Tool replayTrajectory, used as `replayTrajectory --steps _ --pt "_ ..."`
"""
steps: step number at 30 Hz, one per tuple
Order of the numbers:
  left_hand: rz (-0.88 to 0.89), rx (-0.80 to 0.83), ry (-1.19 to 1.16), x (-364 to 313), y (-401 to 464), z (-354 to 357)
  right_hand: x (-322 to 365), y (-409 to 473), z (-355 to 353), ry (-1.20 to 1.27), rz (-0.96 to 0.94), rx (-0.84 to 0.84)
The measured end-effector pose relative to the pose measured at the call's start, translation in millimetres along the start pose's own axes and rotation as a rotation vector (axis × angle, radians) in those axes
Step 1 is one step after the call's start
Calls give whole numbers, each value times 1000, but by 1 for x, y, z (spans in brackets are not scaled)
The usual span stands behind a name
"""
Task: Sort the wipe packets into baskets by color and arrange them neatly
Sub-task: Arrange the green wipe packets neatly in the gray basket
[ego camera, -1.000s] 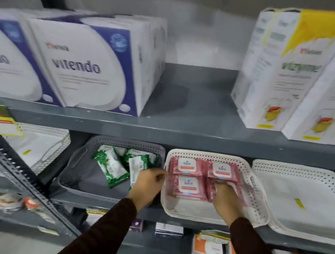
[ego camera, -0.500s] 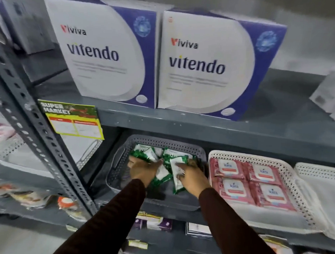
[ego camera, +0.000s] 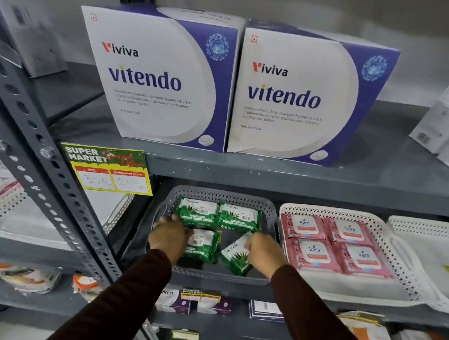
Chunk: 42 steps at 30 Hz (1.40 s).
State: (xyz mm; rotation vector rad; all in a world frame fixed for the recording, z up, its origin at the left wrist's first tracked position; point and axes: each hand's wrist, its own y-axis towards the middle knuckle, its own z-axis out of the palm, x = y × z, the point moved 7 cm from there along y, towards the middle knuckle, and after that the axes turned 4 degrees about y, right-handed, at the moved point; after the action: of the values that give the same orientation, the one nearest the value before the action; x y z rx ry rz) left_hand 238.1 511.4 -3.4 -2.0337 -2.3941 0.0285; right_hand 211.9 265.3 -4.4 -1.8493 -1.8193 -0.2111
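A grey perforated plastic basket (ego camera: 218, 195) sits on the lower grey metal shelf and holds four glossy green-and-white soft foil wipe packets (ego camera: 197, 211), each a flat rectangle. Two lie side by side along the far wall, long axes running left to right, barcodes facing up. A third lies near left, also roughly left to right, and the fourth, near right, is tilted diagonally with one corner toward the near rim.

The left hand (ego camera: 168, 237) rests over the left end of the near-left packet, fingers curled onto it; whether they pinch it cannot be told. The right hand (ego camera: 265, 250) pinches the right edge of the tilted packet between closed fingers.

Just right of it, a white perforated plastic basket (ego camera: 391, 254) holds four pink soft wipe packets (ego camera: 314, 254) with white labels, laid flat in a two-by-two grid, long axes left to right.

On the shelf above stand two matte white-and-purple cardboard boxes (ego camera: 160, 78), side by side.
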Motion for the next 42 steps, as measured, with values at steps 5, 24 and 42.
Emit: replayTrajectory --steps 5,24,42 --pt "447 163 -369 -20 -15 17 -14 1 16 24 -133 111" --pt "541 254 -450 -16 19 48 23 16 27 -309 -22 -129" --pt "410 88 -67 -44 50 40 22 82 46 -201 -130 -86"
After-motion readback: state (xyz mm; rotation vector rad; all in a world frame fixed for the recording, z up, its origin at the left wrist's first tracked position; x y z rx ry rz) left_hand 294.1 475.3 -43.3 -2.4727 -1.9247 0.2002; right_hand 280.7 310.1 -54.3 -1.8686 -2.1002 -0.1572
